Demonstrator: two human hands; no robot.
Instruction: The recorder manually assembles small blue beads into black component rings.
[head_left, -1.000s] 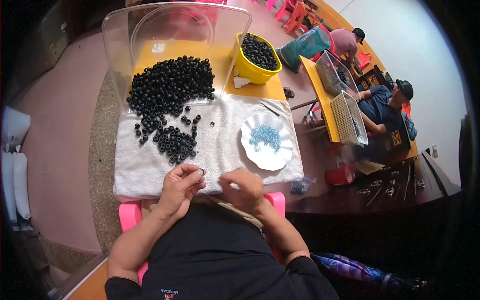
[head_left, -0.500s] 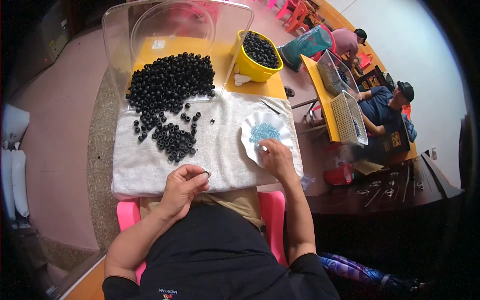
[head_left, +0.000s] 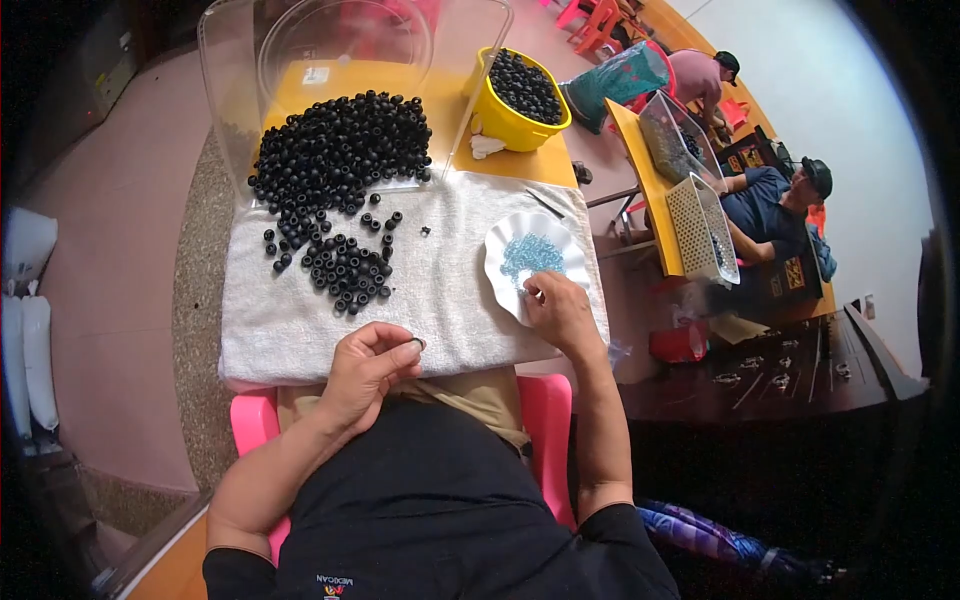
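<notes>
Ring (head_left: pixel 420 342) pinched by left hand (head_left: pixel 372 366), left of dish (head_left: pixel 497 268)
Probably light, stiff, hold the rim; right hand (head_left: pixel 565 312) curled at dish, can't tell its catch

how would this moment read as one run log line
left hand: pinching small dark piece | right hand: at scalloped white dish of pale-blue pieces, grasp unclear | nearby: black beads, yellow tub

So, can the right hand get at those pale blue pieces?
Probably yes: the right hand is over the near side of the white dish, fingertips near the blue pieces, nothing visibly blocking.
</notes>
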